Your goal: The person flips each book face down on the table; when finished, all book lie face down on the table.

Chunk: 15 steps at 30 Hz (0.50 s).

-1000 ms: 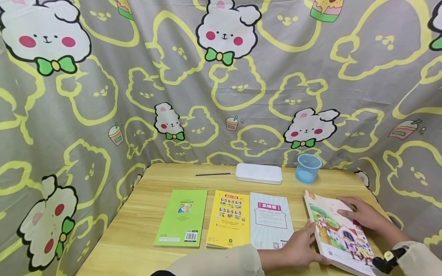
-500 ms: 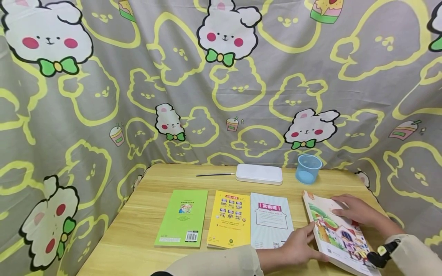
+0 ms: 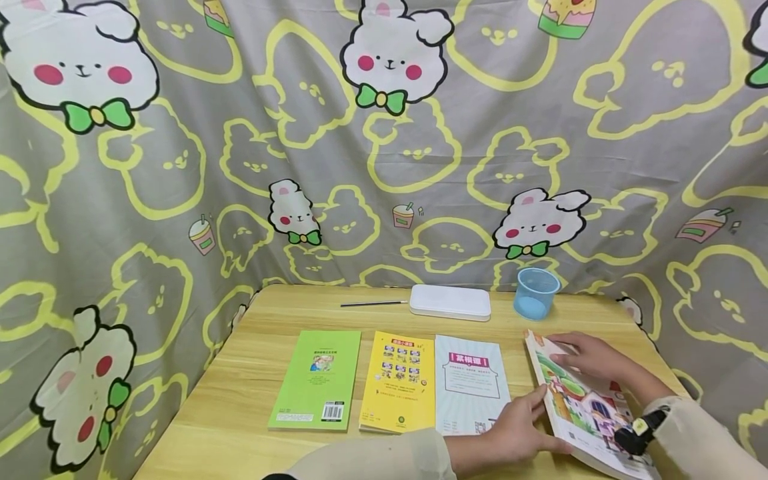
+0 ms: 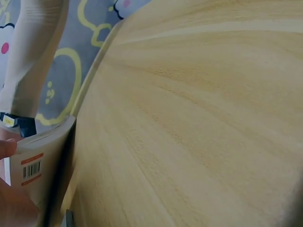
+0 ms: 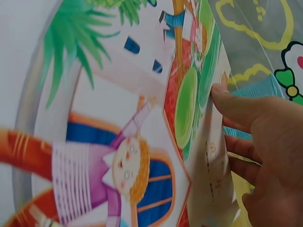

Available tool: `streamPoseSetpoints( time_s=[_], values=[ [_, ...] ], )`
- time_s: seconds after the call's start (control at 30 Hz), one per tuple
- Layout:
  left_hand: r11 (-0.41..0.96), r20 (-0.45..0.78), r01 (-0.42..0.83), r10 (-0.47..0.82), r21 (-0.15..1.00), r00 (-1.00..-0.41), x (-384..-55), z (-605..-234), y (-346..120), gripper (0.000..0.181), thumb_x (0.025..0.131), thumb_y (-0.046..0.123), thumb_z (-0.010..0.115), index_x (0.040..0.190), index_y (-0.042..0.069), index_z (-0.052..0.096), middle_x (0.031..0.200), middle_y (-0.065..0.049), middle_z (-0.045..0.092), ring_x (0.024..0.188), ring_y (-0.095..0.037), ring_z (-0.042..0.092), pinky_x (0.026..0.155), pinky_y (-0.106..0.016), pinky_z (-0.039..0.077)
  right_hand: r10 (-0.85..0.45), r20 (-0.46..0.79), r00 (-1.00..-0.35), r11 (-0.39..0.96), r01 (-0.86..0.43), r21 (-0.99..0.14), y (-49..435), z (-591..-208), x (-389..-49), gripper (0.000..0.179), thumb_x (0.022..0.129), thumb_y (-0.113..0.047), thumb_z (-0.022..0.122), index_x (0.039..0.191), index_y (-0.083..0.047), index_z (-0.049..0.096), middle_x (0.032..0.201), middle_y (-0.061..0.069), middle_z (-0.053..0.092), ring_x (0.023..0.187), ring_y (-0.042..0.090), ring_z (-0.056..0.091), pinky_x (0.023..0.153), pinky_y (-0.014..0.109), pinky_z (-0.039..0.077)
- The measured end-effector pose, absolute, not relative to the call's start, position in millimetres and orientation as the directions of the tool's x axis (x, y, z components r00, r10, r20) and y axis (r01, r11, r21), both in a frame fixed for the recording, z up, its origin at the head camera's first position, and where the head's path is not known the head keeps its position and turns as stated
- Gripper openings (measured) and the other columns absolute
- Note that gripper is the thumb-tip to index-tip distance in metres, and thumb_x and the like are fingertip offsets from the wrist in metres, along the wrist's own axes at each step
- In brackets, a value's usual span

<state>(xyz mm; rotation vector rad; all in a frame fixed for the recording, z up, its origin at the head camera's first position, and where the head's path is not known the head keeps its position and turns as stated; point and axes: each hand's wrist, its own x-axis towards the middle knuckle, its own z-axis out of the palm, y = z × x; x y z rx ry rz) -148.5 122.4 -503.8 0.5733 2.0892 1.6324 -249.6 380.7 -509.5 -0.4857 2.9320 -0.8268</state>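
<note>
A thick book (image 3: 591, 407) with a colourful illustrated cover lies at the right of the table. My left hand (image 3: 516, 430) holds its spine side near the lower left corner. In the left wrist view, fingers (image 4: 7, 149) touch the book's back cover (image 4: 32, 168), which bears a barcode. My right hand (image 3: 591, 363) is at the top edge of the book. From the right wrist view, the thumb (image 5: 234, 104) lies on the illustrated cover (image 5: 156, 142), with the other fingers behind the edge, pinching it.
Left of the book lie a pale blue book (image 3: 471, 383), a yellow book (image 3: 399, 383) and a green book (image 3: 315, 380). Behind them are a thin brush (image 3: 373, 304), a white case (image 3: 450, 303) and a blue cup (image 3: 536, 293). A patterned curtain (image 3: 384, 167) surrounds the wooden table (image 3: 210, 400).
My right hand has slid left along the top of the book, from its right side toward its upper left corner. The left hand has stayed at the spine.
</note>
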Motion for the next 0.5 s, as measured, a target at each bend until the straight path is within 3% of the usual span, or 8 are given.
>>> streamPoseSetpoints(
  time_s=[0.5],
  values=[
    [0.189,0.051,0.182,0.545,0.965,-0.837,-149.1,-491.7,115.2,0.09,0.081,0.01,0.089,0.156,0.003,0.041,0.159,-0.001,0.044,0.132,0.001,0.048,0.103,-0.012,0.044,-0.38,0.002,-0.925,0.695,-0.287,-0.659,362.6,-487.7,-260.8,0.058,0.105,-0.026,0.06,0.15,0.009,0.045,0.141,0.04,0.051,0.128,0.06,0.05,0.096,0.069,0.047]
  ],
)
